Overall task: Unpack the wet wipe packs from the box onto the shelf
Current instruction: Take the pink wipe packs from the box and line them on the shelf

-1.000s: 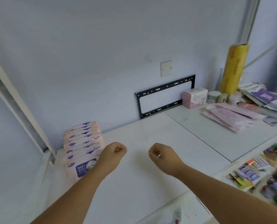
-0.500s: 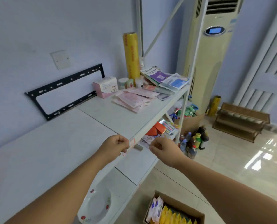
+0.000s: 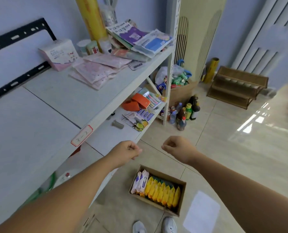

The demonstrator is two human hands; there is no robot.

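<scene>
A brown cardboard box [image 3: 180, 197] lies on the tiled floor below me, by my shoes. Inside it stand two pink-and-white wet wipe packs [image 3: 140, 182] at the left end and a row of several yellow packs [image 3: 161, 192]. The white shelf [image 3: 39, 115] runs along my left. My left hand [image 3: 125, 151] is a closed fist, holding nothing, in front of the shelf's edge and above the box. Level with it, a little to the right, my right hand [image 3: 176, 148] is also a closed fist with nothing in it.
On the shelf's far end lie pink packets [image 3: 99, 69], a pink box [image 3: 59, 53] and a yellow film roll [image 3: 91, 17]. The lower shelf holds orange items [image 3: 136, 102]. Bottles [image 3: 185, 111] and a full bag stand on the floor beside the shelf post. A wooden rack [image 3: 235, 88] stands beyond.
My view has swung right and down from the wipe packs stacked on the shelf to the box on the floor. Both fists stayed closed and came off the shelf top.
</scene>
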